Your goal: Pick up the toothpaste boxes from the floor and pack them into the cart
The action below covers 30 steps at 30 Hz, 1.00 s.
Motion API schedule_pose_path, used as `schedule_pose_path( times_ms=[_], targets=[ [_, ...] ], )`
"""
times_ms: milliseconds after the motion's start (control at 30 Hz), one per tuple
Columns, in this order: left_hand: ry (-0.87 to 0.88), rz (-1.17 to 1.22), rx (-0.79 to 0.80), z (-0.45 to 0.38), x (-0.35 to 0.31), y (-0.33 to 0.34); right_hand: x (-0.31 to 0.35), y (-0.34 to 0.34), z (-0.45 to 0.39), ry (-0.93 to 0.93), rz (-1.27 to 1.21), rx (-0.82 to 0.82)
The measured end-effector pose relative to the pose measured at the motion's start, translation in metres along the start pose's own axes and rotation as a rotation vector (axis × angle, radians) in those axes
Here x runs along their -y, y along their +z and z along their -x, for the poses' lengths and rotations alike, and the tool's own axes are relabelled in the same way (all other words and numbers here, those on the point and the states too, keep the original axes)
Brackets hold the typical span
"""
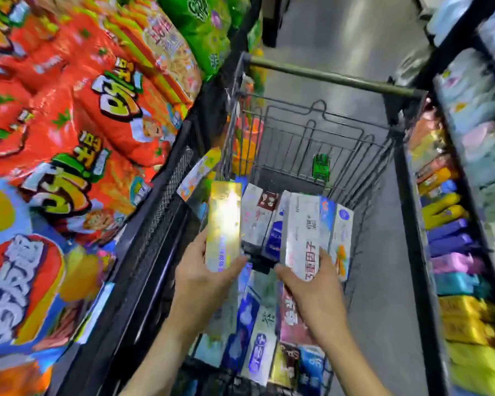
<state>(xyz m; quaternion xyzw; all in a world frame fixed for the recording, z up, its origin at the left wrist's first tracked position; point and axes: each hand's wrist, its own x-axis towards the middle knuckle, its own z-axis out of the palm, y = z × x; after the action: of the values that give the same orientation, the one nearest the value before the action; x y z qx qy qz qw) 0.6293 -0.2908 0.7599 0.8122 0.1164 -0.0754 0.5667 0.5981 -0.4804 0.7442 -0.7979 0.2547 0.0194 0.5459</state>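
A dark wire cart (326,78) stands in the aisle before me, with several toothpaste boxes (257,344) packed flat at its near end. My left hand (200,278) grips a shiny gold-and-white toothpaste box (223,224) by its lower end, over the cart's left side. My right hand (312,290) holds a white box with red lettering (302,232) from below. Beside that box lean a white-and-orange one (342,244) and blue-and-white ones (272,221). The floor where boxes lay is out of view.
A black mesh bin (155,224) heaped with orange snack bags (69,124) presses against the cart's left. Black shelving (429,224) with coloured packs (452,247) runs along the right. Grey floor (340,30) stretches beyond the cart's handle. A green tag (321,166) hangs on the far wall.
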Motion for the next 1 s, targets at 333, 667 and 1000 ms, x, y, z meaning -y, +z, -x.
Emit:
schedule_pose_path(
  times_ms=[333,667,1000],
  targets=[
    [-0.054,-0.222,-0.021,-0.088,0.048,0.021,-0.028,0.068,-0.090,-0.017,0.154,-0.136],
    [-0.161,-0.151,-0.060,-0.127,0.081,0.022,-0.019,0.124,-0.179,0.088,0.196,-0.168],
    [-0.174,-0.039,0.029,-0.145,0.070,0.033,-0.054,0.137,-0.200,0.091,0.627,-0.169]
  ],
)
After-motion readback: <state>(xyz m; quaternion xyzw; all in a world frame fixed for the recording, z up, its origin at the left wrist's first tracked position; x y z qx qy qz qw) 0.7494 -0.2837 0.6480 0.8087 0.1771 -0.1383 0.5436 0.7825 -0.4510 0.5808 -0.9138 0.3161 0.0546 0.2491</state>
